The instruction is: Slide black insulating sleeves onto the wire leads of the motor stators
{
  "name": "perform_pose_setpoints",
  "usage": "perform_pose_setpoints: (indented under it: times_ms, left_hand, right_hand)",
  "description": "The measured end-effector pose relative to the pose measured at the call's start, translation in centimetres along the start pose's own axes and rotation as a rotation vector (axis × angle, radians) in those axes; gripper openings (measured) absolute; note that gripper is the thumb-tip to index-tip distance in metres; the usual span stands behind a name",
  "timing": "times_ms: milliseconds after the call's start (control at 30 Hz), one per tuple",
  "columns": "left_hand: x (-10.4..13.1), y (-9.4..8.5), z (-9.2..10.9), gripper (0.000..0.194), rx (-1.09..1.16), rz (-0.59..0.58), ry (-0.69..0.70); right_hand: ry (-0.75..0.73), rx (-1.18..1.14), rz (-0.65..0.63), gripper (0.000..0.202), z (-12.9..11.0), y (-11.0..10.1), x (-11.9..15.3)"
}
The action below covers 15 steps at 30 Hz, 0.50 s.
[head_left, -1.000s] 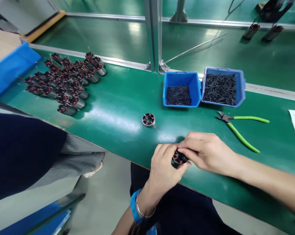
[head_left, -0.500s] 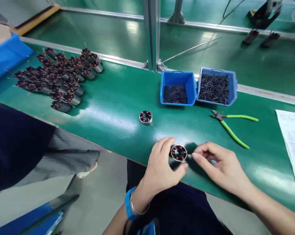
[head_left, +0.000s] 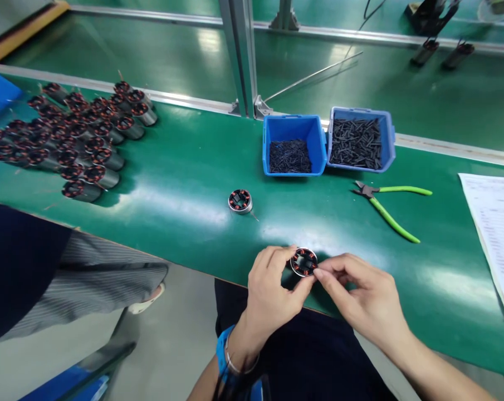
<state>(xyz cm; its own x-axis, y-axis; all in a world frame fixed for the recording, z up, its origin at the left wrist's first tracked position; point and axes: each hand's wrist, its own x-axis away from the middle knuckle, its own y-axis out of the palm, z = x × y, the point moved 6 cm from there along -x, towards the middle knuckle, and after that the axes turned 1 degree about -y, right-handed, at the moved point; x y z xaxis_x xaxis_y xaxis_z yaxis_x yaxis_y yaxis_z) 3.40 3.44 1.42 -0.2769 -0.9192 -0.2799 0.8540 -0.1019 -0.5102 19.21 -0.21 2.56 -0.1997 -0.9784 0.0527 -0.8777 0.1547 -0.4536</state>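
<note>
Near the front edge of the green table (head_left: 185, 184), my left hand (head_left: 272, 289) grips a small round motor stator (head_left: 304, 262) with copper-red windings, its open face up. My right hand (head_left: 362, 295) pinches at the stator's right rim with thumb and forefinger. A second stator (head_left: 239, 201) of the same kind lies alone on the table, beyond and to the left of my hands.
Several stators (head_left: 68, 139) are piled at the far left. Two blue bins, one (head_left: 292, 146) with fine black pieces and one (head_left: 358, 142) with black tubes, stand behind. Green-handled cutters (head_left: 387, 209) lie right; a paper sheet (head_left: 492, 223) far right. Another person's leg (head_left: 47, 267) is left.
My right hand first drew back from the stator, then returned to pinch its right rim. The view has shifted, so everything sits further left in the picture.
</note>
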Motion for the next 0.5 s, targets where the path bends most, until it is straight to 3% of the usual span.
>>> perform_pose_setpoints:
  times_ms: [133,200,367,500]
  left_hand:
    - [-0.1,-0.1,-0.1,0.032,0.004,-0.021,-0.007]
    - [-0.1,0.0,-0.2,0.032,0.003,-0.039,-0.011]
    - [0.0,0.0,-0.4,0.028,0.011,-0.046,-0.002]
    - [-0.5,-0.2,-0.3,0.040,0.008,-0.100,-0.056]
  right_hand:
    - [0.481,-0.460,-0.348,0.035,2.4,1.4,-2.0]
    - [0.615,-0.539,-0.459,0.042,2.7,1.9,-2.7]
    - [0.661,-0.471,-0.501,0.042,2.6,2.1,-2.8]
    - [0.522,-0.384,-0.600,0.042,0.9,0.6,-3.4]
